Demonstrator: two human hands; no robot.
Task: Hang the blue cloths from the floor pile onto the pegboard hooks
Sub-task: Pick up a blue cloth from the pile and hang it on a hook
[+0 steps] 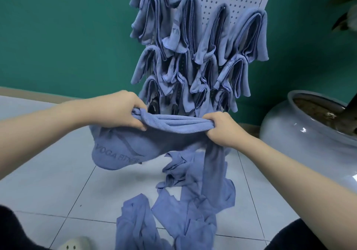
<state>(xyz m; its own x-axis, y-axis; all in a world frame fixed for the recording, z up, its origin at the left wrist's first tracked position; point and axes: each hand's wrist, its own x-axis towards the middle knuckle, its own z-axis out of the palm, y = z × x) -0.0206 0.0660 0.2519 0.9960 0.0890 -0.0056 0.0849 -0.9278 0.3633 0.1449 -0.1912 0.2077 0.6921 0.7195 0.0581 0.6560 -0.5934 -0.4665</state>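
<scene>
**One More Cloth Going Up**

While we sit on the floor, we hold one blue cloth (152, 133) up in the air in front of the board (222, 0). Our left hand (117, 110) has its fingers curled tight around one bunched end. Our right hand (222, 129) squeezes the other end in a fist. The cloth is stretched between both hands, and a big flap with letters on it hangs down below the left hand.

The board with holes is already packed with hung cloths (202, 46), row under row. We think finding a free hook could be hard, because the hooks are hidden under the cloths. If we push our cloth in, we might knock a hung one off. The loose flap could also slip off a hook if the cloth is not bunched evenly.

More cloths wait in a messy pile (183, 201) on the tiled floor (58, 182), just under our hands. One long piece hangs from near our right hand down to the pile, so it might drag other cloths along.

On the right stands a big round pot (301, 133). It holds brown soil and a dark plant stem.
</scene>
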